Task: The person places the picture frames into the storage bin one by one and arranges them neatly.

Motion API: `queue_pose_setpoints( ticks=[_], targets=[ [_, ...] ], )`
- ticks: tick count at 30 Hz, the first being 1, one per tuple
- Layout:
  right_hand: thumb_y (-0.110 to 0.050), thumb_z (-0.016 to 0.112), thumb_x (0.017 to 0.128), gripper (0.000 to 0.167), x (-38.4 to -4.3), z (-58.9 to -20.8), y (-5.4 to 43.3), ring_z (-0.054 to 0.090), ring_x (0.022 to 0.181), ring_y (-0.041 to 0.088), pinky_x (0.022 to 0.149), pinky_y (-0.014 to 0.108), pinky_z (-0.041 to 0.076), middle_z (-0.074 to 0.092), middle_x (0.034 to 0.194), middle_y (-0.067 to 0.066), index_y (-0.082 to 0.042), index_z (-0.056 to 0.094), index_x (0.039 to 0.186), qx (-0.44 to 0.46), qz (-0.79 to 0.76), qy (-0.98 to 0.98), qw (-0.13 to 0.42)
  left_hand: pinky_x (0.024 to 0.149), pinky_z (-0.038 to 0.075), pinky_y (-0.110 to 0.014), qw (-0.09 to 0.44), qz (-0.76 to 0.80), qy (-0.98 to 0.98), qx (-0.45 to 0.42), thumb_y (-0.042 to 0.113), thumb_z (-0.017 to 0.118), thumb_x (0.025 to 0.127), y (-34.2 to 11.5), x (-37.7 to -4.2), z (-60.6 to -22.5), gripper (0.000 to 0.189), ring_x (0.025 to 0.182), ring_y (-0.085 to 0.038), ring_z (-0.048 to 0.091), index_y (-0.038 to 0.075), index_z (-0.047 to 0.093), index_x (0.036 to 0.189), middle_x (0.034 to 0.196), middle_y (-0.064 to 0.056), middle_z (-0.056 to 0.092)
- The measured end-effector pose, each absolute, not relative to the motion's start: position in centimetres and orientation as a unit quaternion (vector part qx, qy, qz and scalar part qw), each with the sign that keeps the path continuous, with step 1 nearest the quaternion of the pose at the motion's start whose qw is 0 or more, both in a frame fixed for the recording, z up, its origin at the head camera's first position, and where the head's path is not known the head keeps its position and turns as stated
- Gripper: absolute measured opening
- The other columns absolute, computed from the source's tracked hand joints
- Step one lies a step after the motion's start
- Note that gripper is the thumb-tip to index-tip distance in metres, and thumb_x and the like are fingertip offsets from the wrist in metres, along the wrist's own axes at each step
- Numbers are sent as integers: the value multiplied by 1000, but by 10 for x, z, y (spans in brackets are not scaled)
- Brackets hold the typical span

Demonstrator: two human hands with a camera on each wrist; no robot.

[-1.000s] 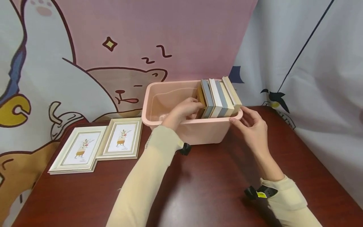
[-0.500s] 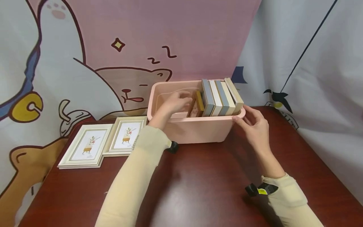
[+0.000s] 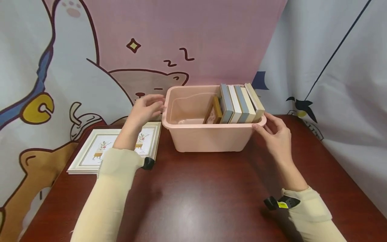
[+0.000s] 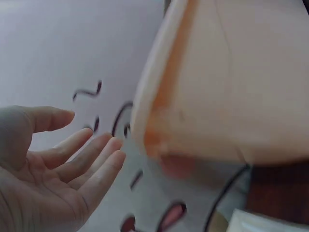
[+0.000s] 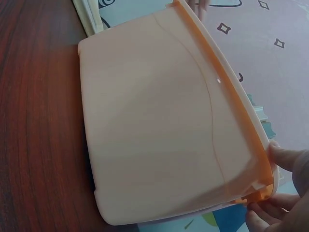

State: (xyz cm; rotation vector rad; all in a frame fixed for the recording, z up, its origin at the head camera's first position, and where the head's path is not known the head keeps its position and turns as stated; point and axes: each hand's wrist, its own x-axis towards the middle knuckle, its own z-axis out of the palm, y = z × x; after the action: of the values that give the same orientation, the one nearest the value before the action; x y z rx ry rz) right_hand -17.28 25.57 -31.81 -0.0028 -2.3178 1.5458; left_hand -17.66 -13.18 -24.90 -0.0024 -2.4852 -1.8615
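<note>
A pink plastic bin (image 3: 208,138) stands on the table. Upright at its right end are several grey-blue, white and cream picture frames (image 3: 240,104), and a smaller brown frame (image 3: 214,111) leans against them. My left hand (image 3: 144,110) is just outside the bin's left end, fingers loosely extended with nothing in them; the left wrist view shows its fingertips apart from the rim (image 4: 142,104). At the opposite end my right hand (image 3: 276,137) pinches the front right corner of the rim, thumb and fingers on either side in the right wrist view.
Two cream picture frames with a plant print lie to the left, the nearer-left frame (image 3: 86,164) beside the right one (image 3: 154,148), both partly behind my left forearm. The dark red table (image 3: 205,191) backs onto a cartoon-printed curtain (image 3: 223,40).
My left hand has left the brown frame, come up out of the bin and moved left past its rim. The brown frame now leans by itself. My right hand stays on the corner.
</note>
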Motion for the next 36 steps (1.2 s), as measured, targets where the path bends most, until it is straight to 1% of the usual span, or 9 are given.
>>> queue_pose_setpoints(
  ticks=[8, 12, 17, 22, 26, 28, 31, 33, 36],
  targets=[
    [-18, 77, 88, 62, -173, -320, 256, 58, 129, 14, 101, 20, 48, 54, 140, 9, -13, 53, 145, -8, 545, -820, 175, 112, 46, -36, 28, -613, -788, 48, 20, 49, 105, -169, -166, -294, 45, 131, -29, 55, 0, 47, 145, 146, -21, 51],
    [-17, 77, 88, 61, -173, -321, 255, 58, 128, 13, 100, 18, 48, 53, 140, 8, -12, 53, 145, -8, 549, -818, 172, 110, 48, -32, 49, -621, -778, 82, 19, 53, 103, -176, -168, -326, 45, 123, -18, 59, 0, 50, 143, 144, -20, 54],
    [-15, 75, 89, 64, -173, -319, 255, 57, 130, 16, 97, 10, 48, 51, 145, 10, -10, 50, 147, -9, 576, -804, 151, 94, 52, -12, 81, -638, -756, 124, 14, 58, 99, -175, -173, -365, 41, 97, 9, 58, -3, 55, 137, 143, -22, 55],
    [-11, 75, 88, 67, -174, -316, 254, 51, 136, 20, 93, 6, 48, 47, 151, 12, -9, 46, 149, -16, 624, -771, 121, 78, 48, -3, 113, -638, -749, 142, 11, 62, 96, -170, -179, -396, 39, 82, 17, 55, -6, 59, 131, 139, -24, 58],
    [-12, 74, 89, 70, -175, -317, 252, 46, 142, 25, 93, 5, 47, 43, 156, 12, -8, 43, 151, -11, 635, -766, 101, 74, 45, -3, 133, -617, -757, 169, 12, 65, 94, -169, -180, -413, 38, 90, 8, 60, -4, 62, 128, 135, -22, 62],
    [-13, 74, 90, 71, -175, -317, 252, 44, 143, 27, 93, 5, 47, 41, 157, 12, -9, 41, 152, -11, 633, -768, 95, 73, 45, -2, 137, -605, -762, 185, 13, 67, 94, -169, -180, -420, 38, 100, -4, 65, -3, 63, 128, 133, -21, 63],
    [-13, 74, 90, 71, -175, -317, 252, 43, 144, 27, 93, 5, 47, 40, 158, 12, -9, 41, 152, -16, 632, -769, 95, 74, 43, -4, 126, -573, -785, 200, 16, 70, 92, -167, -182, -427, 41, 115, -24, 66, -1, 63, 129, 131, -22, 65],
    [-14, 74, 90, 71, -175, -316, 254, 42, 144, 27, 93, 5, 47, 40, 158, 12, -10, 41, 152, -17, 633, -768, 95, 83, 49, -13, 112, -550, -801, 209, 19, 72, 91, -164, -185, -429, 45, 120, -31, 63, -1, 62, 130, 130, -23, 65],
    [-15, 75, 89, 71, -174, -315, 256, 42, 144, 26, 91, 4, 47, 41, 158, 11, -11, 42, 152, -20, 637, -765, 95, 95, 53, -31, 95, -514, -825, 215, 20, 76, 87, -158, -188, -428, 52, 121, -34, 62, -1, 61, 132, 128, -24, 65]
  ],
)
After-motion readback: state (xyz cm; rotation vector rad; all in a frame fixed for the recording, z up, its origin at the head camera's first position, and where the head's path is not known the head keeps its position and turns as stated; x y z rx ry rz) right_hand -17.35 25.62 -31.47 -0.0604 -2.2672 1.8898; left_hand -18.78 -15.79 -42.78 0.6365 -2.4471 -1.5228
